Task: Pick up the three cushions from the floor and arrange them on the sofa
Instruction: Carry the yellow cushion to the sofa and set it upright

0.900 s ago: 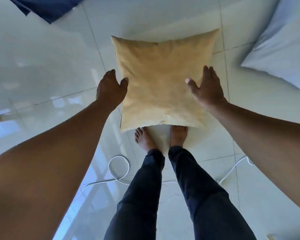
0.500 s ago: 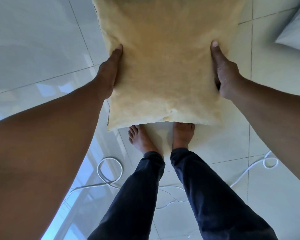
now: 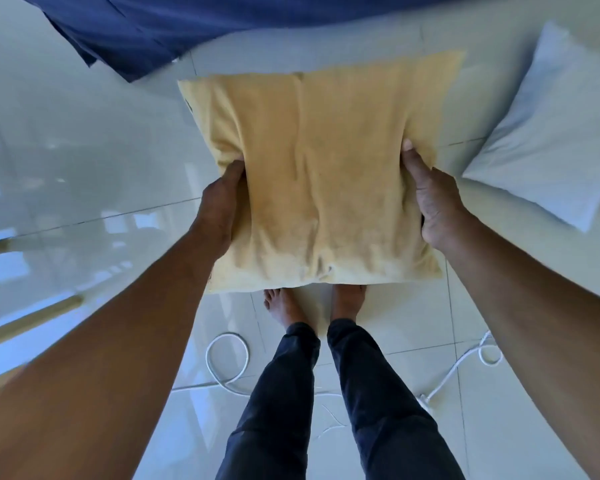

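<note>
Fingers of the left hand [image 3: 219, 206] and right hand [image 3: 433, 206] lie behind the yellow cushion [image 3: 319, 181]; only thumbs show. The cushion covers the toes of both feet. Blue fabric [image 3: 187, 26] and pale cushion [image 3: 561, 133] are cropped by the frame edges. The white cable [image 3: 227, 362] passes behind the legs.

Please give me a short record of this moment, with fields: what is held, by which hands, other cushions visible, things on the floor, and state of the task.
held item: yellow cushion, lifted above the feet
left hand: grips the cushion's left edge
right hand: grips the cushion's right edge
other cushions: white cushion on the floor at right; dark blue fabric at top, unclear whether cushion or cover
floor: glossy pale tiles; white cable beside the feet
sofa: not clearly in view
task state: one cushion in hand, none visibly placed
</note>
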Demonstrator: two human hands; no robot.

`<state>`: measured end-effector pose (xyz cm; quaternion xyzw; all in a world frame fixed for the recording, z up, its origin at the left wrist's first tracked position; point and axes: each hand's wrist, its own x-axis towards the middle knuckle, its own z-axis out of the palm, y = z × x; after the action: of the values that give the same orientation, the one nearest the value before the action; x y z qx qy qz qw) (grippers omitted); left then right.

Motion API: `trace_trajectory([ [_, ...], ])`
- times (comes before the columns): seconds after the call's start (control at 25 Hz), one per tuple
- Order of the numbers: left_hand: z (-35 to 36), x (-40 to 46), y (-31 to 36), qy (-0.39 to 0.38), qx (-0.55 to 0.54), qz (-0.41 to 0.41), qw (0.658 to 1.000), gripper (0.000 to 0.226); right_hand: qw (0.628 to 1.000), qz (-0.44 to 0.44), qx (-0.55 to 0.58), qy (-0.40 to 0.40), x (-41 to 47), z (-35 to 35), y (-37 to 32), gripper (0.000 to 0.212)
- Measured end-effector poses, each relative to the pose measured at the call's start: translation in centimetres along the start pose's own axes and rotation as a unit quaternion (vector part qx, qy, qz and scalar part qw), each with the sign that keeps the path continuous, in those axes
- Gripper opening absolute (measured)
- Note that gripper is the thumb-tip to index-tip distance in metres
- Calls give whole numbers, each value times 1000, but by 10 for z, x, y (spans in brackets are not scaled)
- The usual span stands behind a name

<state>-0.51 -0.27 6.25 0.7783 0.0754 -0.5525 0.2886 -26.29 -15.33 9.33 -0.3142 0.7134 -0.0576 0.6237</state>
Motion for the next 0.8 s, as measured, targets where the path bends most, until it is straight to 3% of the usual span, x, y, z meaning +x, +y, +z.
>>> trace_trajectory([
  [0.12,-29,-77,34,14,-20,34,999,37,997,-37,67,-16,-57,-10,-14,82],
  [0.4,-85,-258,105,23,-74,110,991,52,989,-116,85,-40,-207,-41,-114,107],
  [0.8,-132,-430,180,36,-112,244,963,54,961,-215,106,-135,-361,-83,-218,95],
])
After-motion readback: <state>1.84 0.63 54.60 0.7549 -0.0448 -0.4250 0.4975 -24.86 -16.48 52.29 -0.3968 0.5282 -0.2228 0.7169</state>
